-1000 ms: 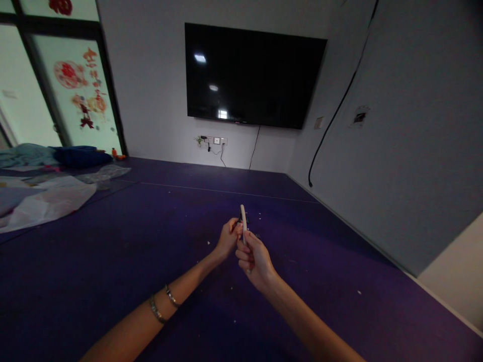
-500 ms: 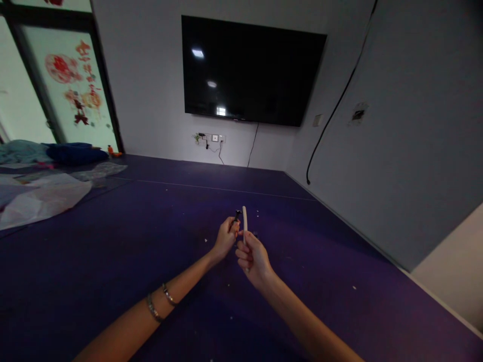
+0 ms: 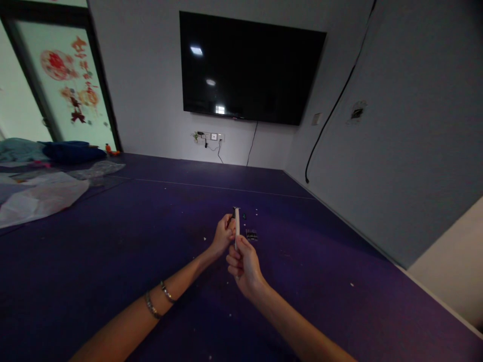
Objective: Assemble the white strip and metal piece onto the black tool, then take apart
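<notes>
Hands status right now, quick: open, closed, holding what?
Left hand: closed, holding a small, dark, slim-handled tool; exact type unclear.
Right hand: closed, holding a slender, off-white rod; material unclear.

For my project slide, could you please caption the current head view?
Left hand grips a dark tool, right hand a pale rod, over a purple surface, with a television beyond.

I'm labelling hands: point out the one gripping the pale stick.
The right hand grips the pale stick, forearm bare; the left hand holds a dark tool, two bracelets on its forearm.
</notes>
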Available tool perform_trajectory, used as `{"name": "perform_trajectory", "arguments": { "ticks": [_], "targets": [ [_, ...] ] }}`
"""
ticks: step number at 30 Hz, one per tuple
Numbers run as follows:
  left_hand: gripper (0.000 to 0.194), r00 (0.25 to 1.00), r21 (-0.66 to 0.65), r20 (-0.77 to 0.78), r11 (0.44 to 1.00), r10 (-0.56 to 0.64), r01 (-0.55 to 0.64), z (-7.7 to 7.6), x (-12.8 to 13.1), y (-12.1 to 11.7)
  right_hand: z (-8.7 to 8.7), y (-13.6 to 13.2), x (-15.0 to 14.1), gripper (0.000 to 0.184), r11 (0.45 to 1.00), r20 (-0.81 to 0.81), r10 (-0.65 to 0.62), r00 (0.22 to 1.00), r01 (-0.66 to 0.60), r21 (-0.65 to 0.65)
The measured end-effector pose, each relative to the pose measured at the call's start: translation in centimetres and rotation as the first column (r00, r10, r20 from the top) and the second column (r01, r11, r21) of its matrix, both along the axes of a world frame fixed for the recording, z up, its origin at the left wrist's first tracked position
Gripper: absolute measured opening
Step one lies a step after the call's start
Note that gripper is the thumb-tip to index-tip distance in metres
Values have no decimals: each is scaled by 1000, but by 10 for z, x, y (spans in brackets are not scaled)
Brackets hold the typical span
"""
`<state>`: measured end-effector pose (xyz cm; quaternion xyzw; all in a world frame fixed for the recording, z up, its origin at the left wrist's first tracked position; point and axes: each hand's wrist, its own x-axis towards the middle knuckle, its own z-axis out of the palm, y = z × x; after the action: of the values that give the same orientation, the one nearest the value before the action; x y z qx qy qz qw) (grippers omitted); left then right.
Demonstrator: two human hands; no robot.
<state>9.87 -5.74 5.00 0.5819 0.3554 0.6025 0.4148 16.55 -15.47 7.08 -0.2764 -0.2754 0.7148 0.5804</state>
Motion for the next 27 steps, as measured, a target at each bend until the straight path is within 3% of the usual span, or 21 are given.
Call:
{"name": "perform_trajectory", "arguments": {
  "ticks": [3,9,15,21,24,27],
  "targets": [
    [13,999,1,1,999,-37,37,2,2,-4,6,3,4,28,998,-37,-31,999,33,45],
    [18,995,-89,70,994,-64,70,7,2,-7,3,-5,0,27,999,-40,-7,999,5,-45],
    [16,996,-60,41,994,-84,86,14,1,-10,10,1,3,24,998,-73,-20,997,24,54],
    [20,984,-124,130,982,-125,141,14,0,-10,8,-8,-2,24,1000,-72,5,997,-8,-29],
    [20,980,-162,163,977,-111,138,16,-1,-6,12,-9,-2,23,999,-35,-16,999,17,51],
    [17,982,-241,142,957,-127,159,24,-3,-5,24,1,8,20,969,54,-140,989,125,215]
  ]
}}
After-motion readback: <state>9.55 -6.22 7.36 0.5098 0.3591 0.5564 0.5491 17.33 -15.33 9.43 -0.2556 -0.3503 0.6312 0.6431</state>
